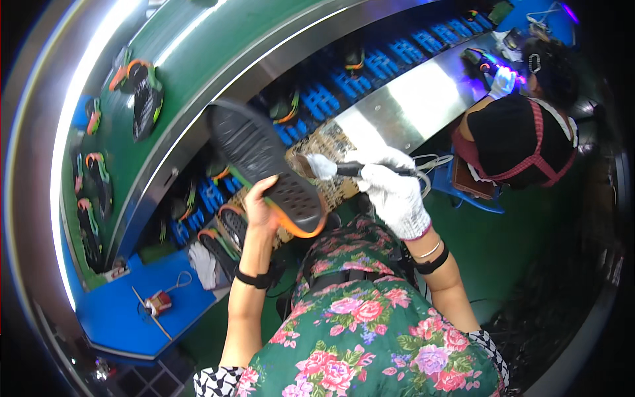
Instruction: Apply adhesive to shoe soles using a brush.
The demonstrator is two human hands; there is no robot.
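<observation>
My bare left hand is closed round the edge of a long black shoe sole with an orange and green rim. The sole is tilted, and its hole-patterned end lies nearest me. My right hand, in a white knit glove, grips the black handle of a brush. A whitish band shows on the brush near its brownish tip. That tip points left towards the sole, close to its side; whether they touch I cannot tell. Below both is a worktop with a stained, mottled surface.
More soles stand left of my arm. Beside them are a white glove and a blue table holding a small red box. Shoe parts ride a green conveyor. A co-worker sits at the right, near white cables.
</observation>
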